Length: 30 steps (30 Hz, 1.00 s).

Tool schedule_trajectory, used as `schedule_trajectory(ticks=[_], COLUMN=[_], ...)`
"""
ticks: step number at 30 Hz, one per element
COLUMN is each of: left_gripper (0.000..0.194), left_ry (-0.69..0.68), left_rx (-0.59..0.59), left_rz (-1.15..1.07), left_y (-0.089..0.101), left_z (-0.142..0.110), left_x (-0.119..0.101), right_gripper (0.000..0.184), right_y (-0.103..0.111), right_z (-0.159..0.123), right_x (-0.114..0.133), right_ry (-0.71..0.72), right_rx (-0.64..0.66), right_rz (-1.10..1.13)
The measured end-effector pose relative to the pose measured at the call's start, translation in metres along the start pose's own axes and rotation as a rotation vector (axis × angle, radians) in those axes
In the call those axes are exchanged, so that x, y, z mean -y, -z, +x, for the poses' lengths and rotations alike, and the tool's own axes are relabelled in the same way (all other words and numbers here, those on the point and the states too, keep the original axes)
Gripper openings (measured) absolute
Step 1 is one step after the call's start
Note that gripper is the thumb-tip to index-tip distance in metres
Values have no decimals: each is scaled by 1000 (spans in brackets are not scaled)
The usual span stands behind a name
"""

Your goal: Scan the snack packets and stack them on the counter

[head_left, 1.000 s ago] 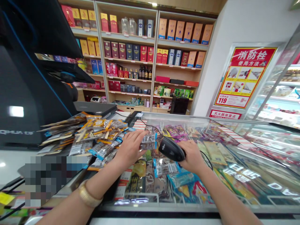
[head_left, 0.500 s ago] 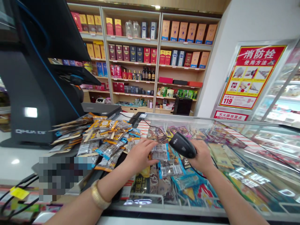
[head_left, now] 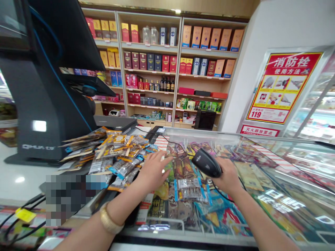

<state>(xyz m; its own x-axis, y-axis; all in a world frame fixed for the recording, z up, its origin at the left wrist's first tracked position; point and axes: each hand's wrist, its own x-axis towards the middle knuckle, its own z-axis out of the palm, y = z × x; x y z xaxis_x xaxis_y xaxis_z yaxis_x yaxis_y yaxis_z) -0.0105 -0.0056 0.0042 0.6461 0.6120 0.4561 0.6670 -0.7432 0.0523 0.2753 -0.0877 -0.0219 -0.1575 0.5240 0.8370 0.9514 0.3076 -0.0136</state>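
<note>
My right hand (head_left: 228, 174) is wrapped round a black barcode scanner (head_left: 206, 163), which points left over the glass top of the freezer (head_left: 251, 212). My left hand (head_left: 155, 167) hovers over the glass with its fingers apart and nothing in them. To its left lies a heaped pile of clear snack packets (head_left: 117, 153) with orange or blue edges. Below and between my hands, blue-edged snack packets (head_left: 190, 190) lie overlapping on the glass. Coloured packages show through the glass beneath them.
A black point-of-sale terminal (head_left: 49, 104) stands at the left. The scanner's cable (head_left: 174, 142) runs across the glass. Shelves of boxes and bottles (head_left: 150, 62) line the back wall. A red fire-hydrant poster (head_left: 284, 87) hangs on the right wall.
My left hand let go of a blue-edged packet, which now lies on another one, then moved back toward the pile with its fingers spread. My right hand kept hold of the scanner.
</note>
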Motion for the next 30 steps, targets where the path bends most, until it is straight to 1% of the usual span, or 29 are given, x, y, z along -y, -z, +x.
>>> schedule_trajectory(ticks=[1,3,4,6,9,11,15,20,23,25,27,28,30], left_gripper=[44,51,54,55,57,61,69,71,79,87,90,86,70], left_ry=[117,303,358,408,418,410,371,327,321,320,328,334,337], left_rx=[-14,25,62,134,212,232,226,230,233,196,128,84,-13], left_rz=[80,202,237,269,257,238,200,107,46,-24,-123,-174,-260], left_y=[1,5,8,11,12,11,7,4,0,-2,-4,-5,-6], left_z=[1,3,3,3,2,2,2,1,1,2,3,4,6], left_x=[5,16,20,28,32,33,32,34,35,35,35,35,36], right_gripper=[26,28,29,32,34,35,34,33,32,31,29,28,27], right_y=[0,0,0,-1,-2,-3,-3,-4,-5,-5,-5,-5,-5], right_z=[0,1,1,1,0,-1,-1,-3,-3,-4,-4,-4,-3], right_x=[0,0,-1,-2,-2,-2,-3,-4,-5,-4,-4,-4,-3], right_ry=[3,16,23,32,30,30,35,36,27,24,25,25,23], right_rx=[-10,-30,-35,-31,-14,-11,-2,13,30,30,29,31,40], right_rz=[6,13,14,13,13,17,28,33,37,41,47,51,56])
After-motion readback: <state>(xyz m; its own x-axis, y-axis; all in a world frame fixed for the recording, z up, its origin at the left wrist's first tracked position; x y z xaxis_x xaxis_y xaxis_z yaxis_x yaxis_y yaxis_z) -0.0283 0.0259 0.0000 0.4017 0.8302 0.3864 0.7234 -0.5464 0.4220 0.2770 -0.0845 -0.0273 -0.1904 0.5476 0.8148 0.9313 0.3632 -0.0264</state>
